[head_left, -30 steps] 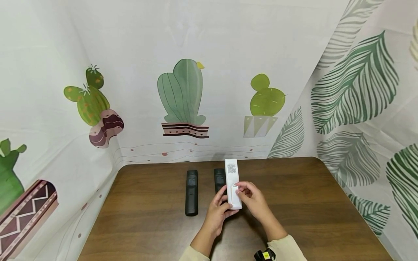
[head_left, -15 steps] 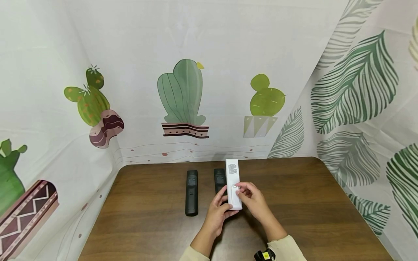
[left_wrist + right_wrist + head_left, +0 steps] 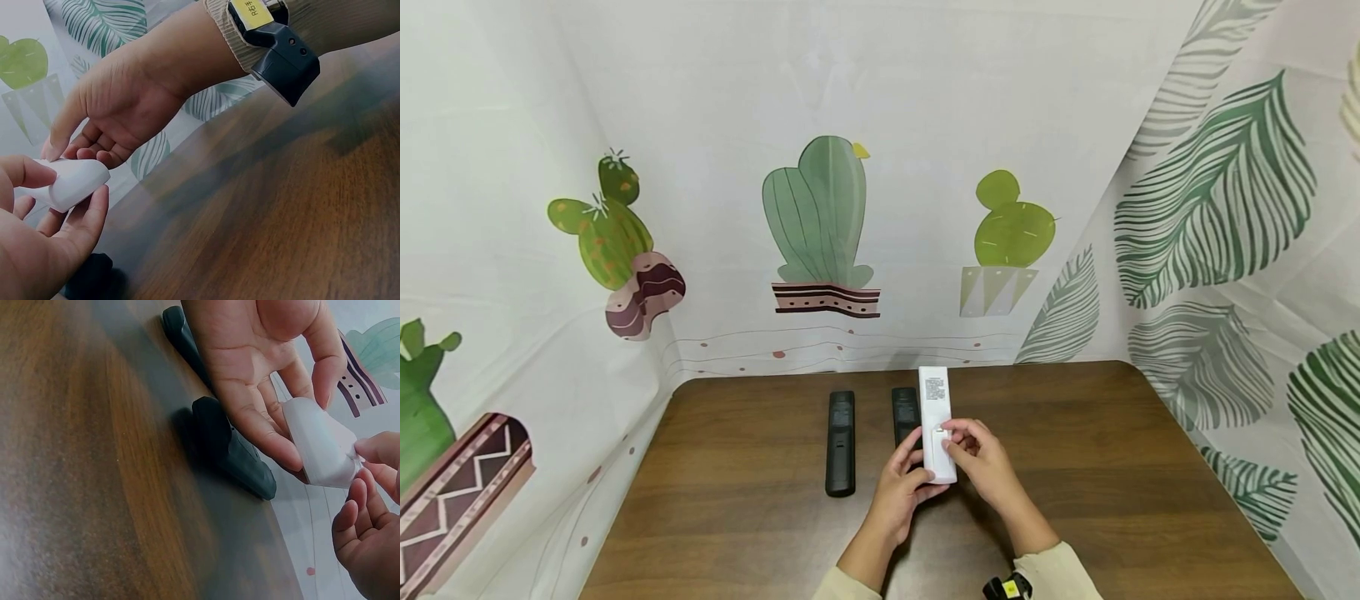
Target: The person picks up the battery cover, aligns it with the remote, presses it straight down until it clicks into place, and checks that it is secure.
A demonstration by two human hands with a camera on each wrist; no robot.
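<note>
A white remote control (image 3: 933,408) is held above the table with its back, which bears a printed label, facing up. My left hand (image 3: 895,496) grips its near end from the left, thumb on the back and fingers beneath, as the left wrist view also shows of the remote's rounded end (image 3: 78,181). With thumb and forefinger, my right hand (image 3: 988,471) pinches the upper right corner of the battery cover (image 3: 938,463). Whether the cover sits fully flush cannot be seen. In the right wrist view the right hand's (image 3: 375,550) other fingers curl in loosely.
Two black remote controls lie on the brown wooden table (image 3: 737,500): one on the left (image 3: 840,446), the other (image 3: 906,410) partly behind the left hand and white remote. A cloth backdrop (image 3: 917,83) with printed cacti and leaves stands behind and beside the table.
The white remote has shifted very slightly to the right. The battery cover's upper edge looks a little different under the right fingers; both hands keep nearly the same hold.
</note>
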